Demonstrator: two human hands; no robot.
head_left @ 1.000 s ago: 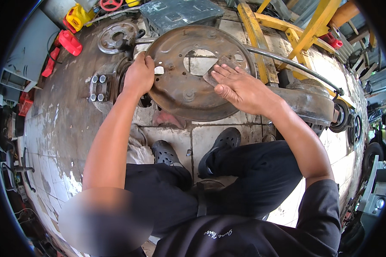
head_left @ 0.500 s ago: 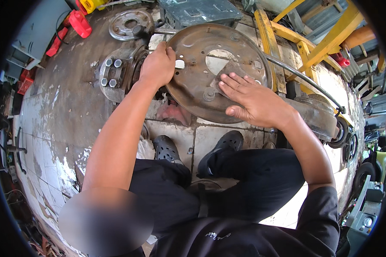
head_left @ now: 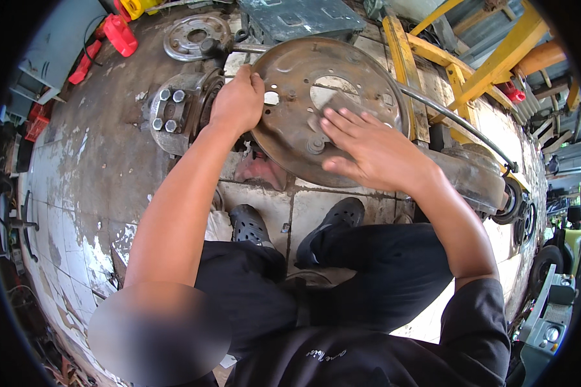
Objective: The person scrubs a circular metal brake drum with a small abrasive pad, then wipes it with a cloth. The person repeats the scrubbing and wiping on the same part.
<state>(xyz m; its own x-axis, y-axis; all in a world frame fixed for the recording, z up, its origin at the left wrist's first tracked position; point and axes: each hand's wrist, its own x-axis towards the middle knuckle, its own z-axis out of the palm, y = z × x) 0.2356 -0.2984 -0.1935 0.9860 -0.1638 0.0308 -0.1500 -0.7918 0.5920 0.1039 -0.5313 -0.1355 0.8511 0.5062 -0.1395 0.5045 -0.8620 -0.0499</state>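
Note:
A round, rust-brown brake backing plate (head_left: 287, 129) with a large centre hole and several smaller holes stands tilted in front of me. At its left edge my left hand (head_left: 237, 102) is closed round the rim, the thumb on top and the other fingers partly hidden behind it. My right hand (head_left: 371, 147) lies flat over the lower right of the centre hole, fingers outstretched. Under those fingertips is a grey-brown piece of sheet, probably sandpaper (head_left: 343, 101), pressed against the plate and mostly covered by the hand.
Left of the plate is an axle end with several bolts (head_left: 168, 111). A smaller round plate (head_left: 197, 37) lies behind it. Beyond are a dark grey case (head_left: 303, 19) and a yellow metal frame (head_left: 403, 71). The axle housing (head_left: 468, 175) extends right; a red cloth-like piece (head_left: 260, 170) lies below.
My right hand has slid slightly left across the plate, and the sheet has shifted with it. My left hand keeps its hold on the rim.

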